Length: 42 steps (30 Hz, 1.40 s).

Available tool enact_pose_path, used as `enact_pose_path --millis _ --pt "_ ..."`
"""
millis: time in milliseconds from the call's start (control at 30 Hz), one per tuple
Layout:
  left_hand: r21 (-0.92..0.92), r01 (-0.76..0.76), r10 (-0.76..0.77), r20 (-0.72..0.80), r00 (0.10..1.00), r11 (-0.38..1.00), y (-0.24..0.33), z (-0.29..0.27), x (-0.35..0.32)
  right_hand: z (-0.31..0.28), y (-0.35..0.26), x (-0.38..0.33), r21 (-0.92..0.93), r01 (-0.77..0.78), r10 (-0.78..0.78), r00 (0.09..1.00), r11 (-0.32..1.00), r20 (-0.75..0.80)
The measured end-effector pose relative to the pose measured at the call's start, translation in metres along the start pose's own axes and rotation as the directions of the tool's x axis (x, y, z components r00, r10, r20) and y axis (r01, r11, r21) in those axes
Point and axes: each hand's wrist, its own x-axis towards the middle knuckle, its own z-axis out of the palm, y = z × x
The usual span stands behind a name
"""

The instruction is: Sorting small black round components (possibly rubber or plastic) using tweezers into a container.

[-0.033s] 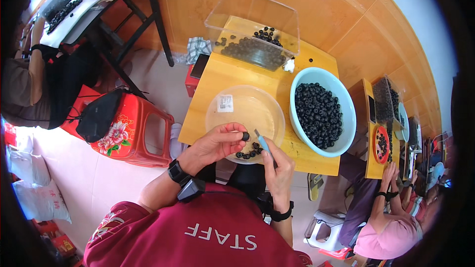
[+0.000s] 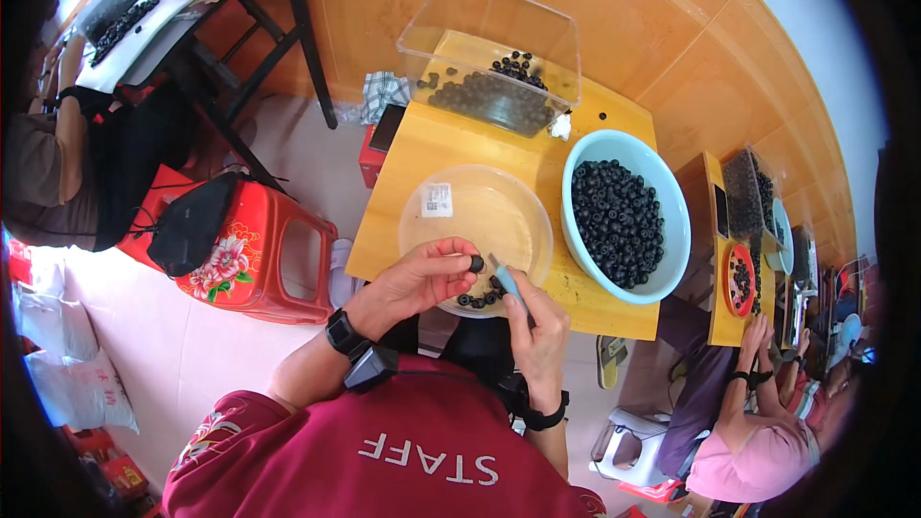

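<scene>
Between the thumb and index finger of my left hand [image 2: 408, 286], a small round black rubber-looking piece [image 2: 476, 265] is pinched above the near side of a clear round tub [image 2: 414, 230]. My right hand [image 2: 542, 341] is closed around a small knife with a light-blue handle [image 2: 508, 282]. Its short grey blade points up and left, close to the held piece but apart from it. Several black pieces [image 2: 474, 301] with centre holes lie in the near part of the tub, beneath my hands. A light-blue basin [image 2: 682, 230] to the right holds a heap of similar pieces [image 2: 614, 221].
On the yellow table [image 2: 604, 321], a clear rectangular bin [image 2: 576, 67] with black pieces stands at the back. A white crumpled scrap [image 2: 561, 127] lies beside it. A red stool [image 2: 307, 297] stands at left. Other people sit at left and at right [image 2: 758, 456].
My right hand has tilted slightly, and the knife's blade has shifted a little left and down towards the piece. My left hand and its piece stay in place.
</scene>
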Motion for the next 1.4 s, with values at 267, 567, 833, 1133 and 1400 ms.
enact_pose_path --millis 267,567,833,1133,1400 --pt "-0.011 -0.018 0.019 0.028 0.999 1.0 -0.003 -0.002 0.001 0.005 0.002 -0.007 -0.077 0.06 -0.057 0.997 0.995 0.045" --pt "-0.031 -0.003 0.003 0.029 1.0 1.0 -0.004 -0.007 0.001 0.005 0.003 -0.006 -0.102 0.063 -0.057 0.997 0.993 0.053" --pt "0.108 -0.008 -0.013 0.199 0.98 0.994 0.002 0.005 -0.007 0.002 0.031 -0.004 -0.099 -0.057 0.061 0.997 0.993 0.044" --pt "0.147 -0.034 0.027 0.047 0.999 0.989 0.0 0.002 0.001 0.002 0.015 -0.006 0.3 -0.252 0.273 0.961 0.92 -0.031" --pt "0.298 0.08 -0.111 0.09 0.99 0.951 -0.007 -0.003 0.003 0.016 0.005 0.001 0.514 -0.398 0.303 0.916 0.76 0.263"
